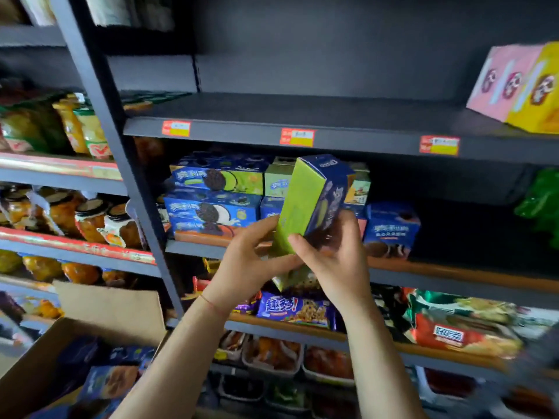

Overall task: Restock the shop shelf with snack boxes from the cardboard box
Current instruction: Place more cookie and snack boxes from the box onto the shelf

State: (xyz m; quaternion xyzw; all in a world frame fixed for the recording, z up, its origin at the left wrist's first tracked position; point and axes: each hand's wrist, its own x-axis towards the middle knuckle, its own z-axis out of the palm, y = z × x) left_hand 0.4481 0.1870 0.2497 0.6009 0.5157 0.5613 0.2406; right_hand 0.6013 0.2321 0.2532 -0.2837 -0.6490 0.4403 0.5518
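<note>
A blue and green snack box [305, 204] stands tilted on end in front of the middle shelf. My left hand [248, 255] grips its lower left side and my right hand [335, 255] curls round its lower right side. Behind it, stacked blue biscuit boxes [211, 198] fill the left part of the middle shelf [453, 273]. One more blue box [391, 228] stands to the right of my hands. The open cardboard box [115, 306] sits at the lower left with several blue boxes [112, 379] inside.
The upper shelf [302, 116] holds pink and yellow boxes [520, 86] at its far right. Jars and bags [60, 213] fill the left rack. Snack packets [296, 309] and trays lie on the shelves below. A green bag [541, 204] shows at the right edge.
</note>
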